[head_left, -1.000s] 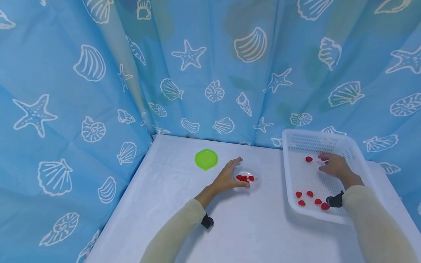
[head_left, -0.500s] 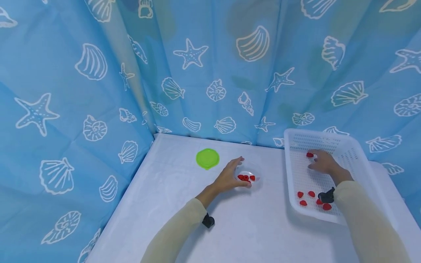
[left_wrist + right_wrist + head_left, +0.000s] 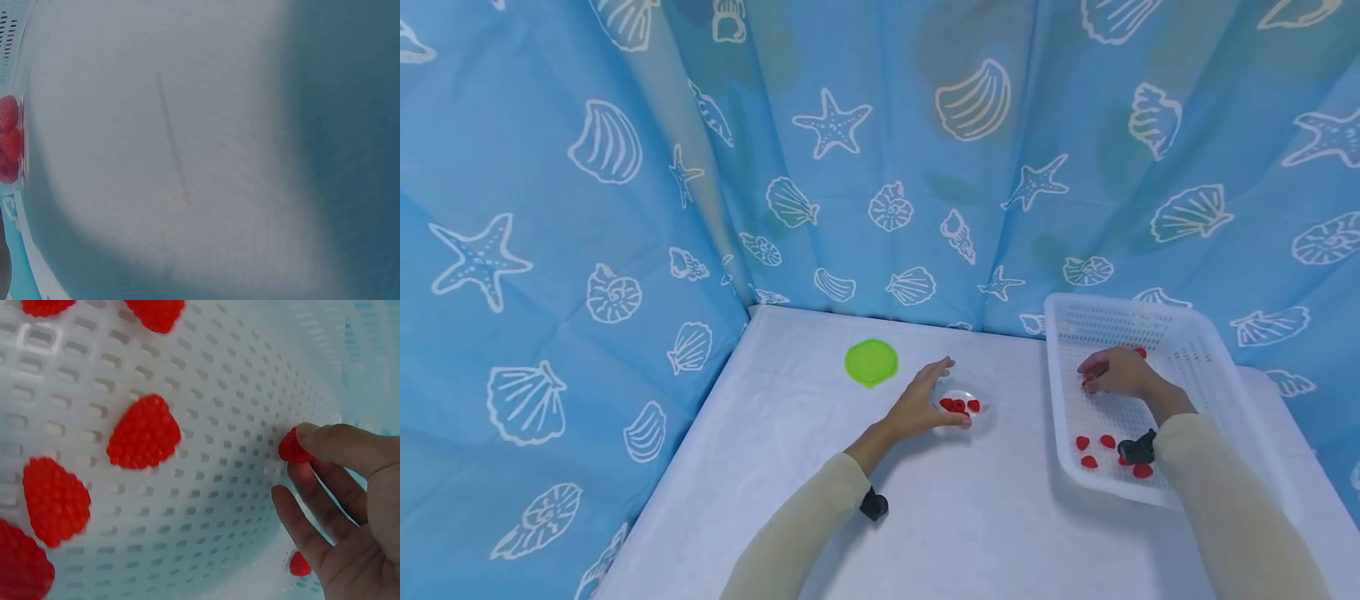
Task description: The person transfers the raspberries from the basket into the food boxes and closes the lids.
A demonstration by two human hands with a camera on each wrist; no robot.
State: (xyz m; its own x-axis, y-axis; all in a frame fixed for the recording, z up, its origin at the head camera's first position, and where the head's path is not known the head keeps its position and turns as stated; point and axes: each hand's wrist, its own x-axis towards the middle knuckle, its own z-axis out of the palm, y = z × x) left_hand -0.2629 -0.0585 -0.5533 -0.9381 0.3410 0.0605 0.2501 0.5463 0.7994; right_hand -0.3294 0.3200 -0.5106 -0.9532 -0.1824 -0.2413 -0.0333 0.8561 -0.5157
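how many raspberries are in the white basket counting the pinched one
7: five raspberries toward the basket's near end, one pinched by the right hand, one just beyond it; others may be hidden.

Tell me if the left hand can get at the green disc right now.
Probably yes: the green disc lies near the left hand with nothing in between, though it would likely have to let go of the clear bowl first.

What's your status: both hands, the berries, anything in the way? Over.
Left hand around clear bowl, several raspberries inside. Right hand pinches one raspberry in white basket. Basket's side wall stands between right hand and bowl.
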